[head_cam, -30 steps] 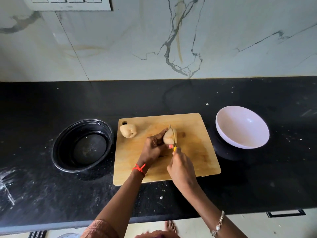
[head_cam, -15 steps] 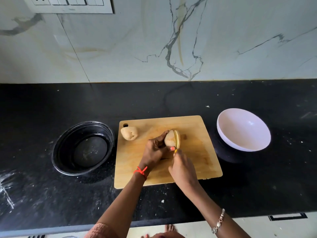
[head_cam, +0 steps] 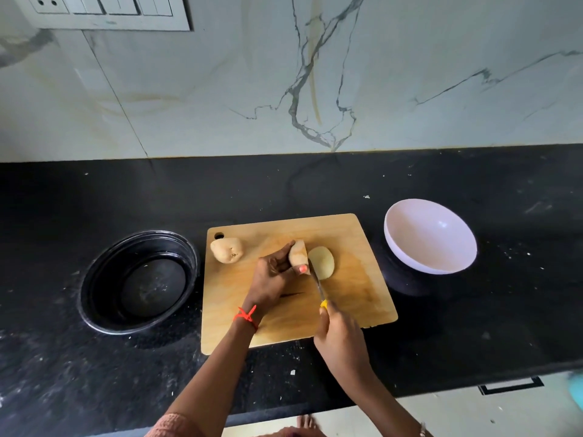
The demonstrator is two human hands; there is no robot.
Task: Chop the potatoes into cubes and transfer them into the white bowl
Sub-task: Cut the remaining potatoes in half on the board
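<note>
On the wooden cutting board (head_cam: 356, 298) a potato lies cut in two. My left hand (head_cam: 273, 275) grips the left half (head_cam: 298, 253), which stands on edge. The right half (head_cam: 321, 262) lies flat, cut face up, just right of the blade. My right hand (head_cam: 339, 339) holds a knife (head_cam: 317, 287) by its yellow handle, the blade resting between the two halves. A whole potato (head_cam: 226, 250) sits at the board's far left corner. The white bowl (head_cam: 429, 236) stands empty to the right of the board.
A black round container (head_cam: 138, 280) sits left of the board on the black counter (head_cam: 473, 326). A marble wall with a switch panel (head_cam: 104, 11) rises behind. The counter's front edge runs below my arms.
The knife went through the potato; the right half has fallen flat with its cut face up. My right hand has drawn back toward me with the knife.
</note>
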